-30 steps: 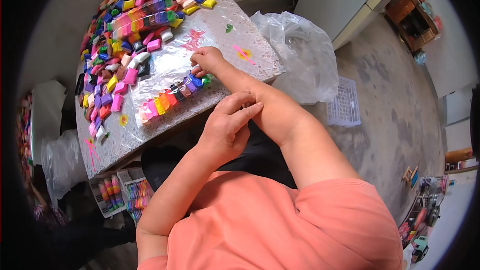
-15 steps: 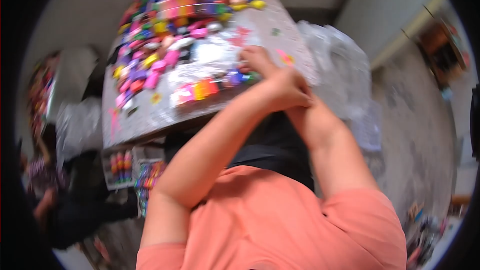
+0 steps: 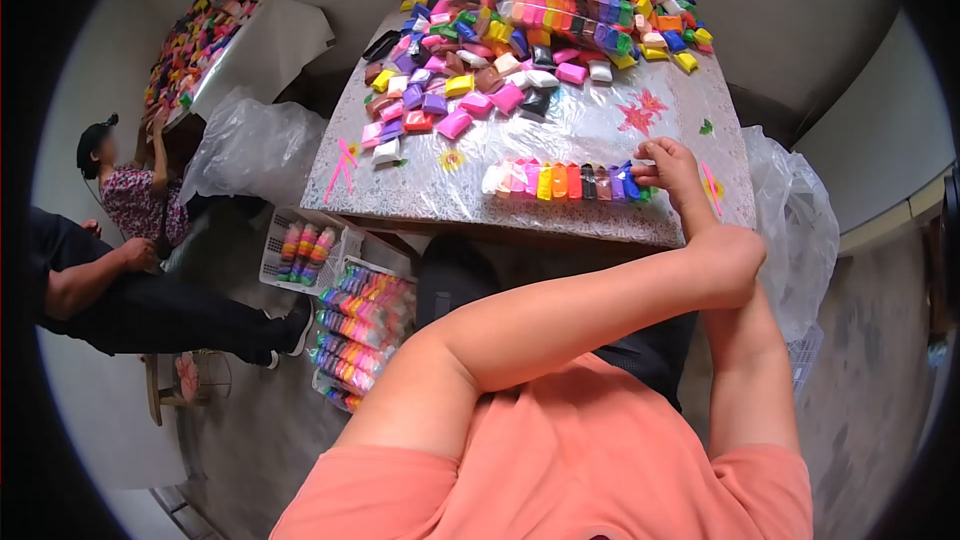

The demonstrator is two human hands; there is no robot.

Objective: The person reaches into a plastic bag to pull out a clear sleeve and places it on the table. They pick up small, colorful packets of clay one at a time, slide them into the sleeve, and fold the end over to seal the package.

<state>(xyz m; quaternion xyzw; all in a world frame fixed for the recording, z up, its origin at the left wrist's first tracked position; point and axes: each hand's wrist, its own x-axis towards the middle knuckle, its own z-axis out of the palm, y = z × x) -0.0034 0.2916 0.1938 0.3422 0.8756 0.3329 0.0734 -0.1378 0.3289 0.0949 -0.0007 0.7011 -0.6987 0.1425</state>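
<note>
A row of small coloured packets in clear film [image 3: 575,182] lies near the table's front edge, running from white and pink at the left to blue and green at the right. My right hand [image 3: 672,172] is at the row's right end, its curled fingers closed on the film there. Crossing over my right forearm, my left hand [image 3: 735,265] rests against it near the wrist; its fingers are hidden. Behind the row, a longer clear pack of coloured packets [image 3: 565,12] lies on a heap of loose packets [image 3: 480,80].
The table [image 3: 420,190] has a patterned cover. Baskets [image 3: 270,265] with packed rows stand on the floor at left. Clear plastic bags [image 3: 790,230] hang at the right; another [image 3: 250,150] is at the left. Two people [image 3: 130,180] [image 3: 90,290] are there, beside a second heaped table [image 3: 250,50].
The view has shifted, so the table and my arms appear farther right, and it is sharper. My right hand stays at the row's right end and my left hand stays against my right forearm.
</note>
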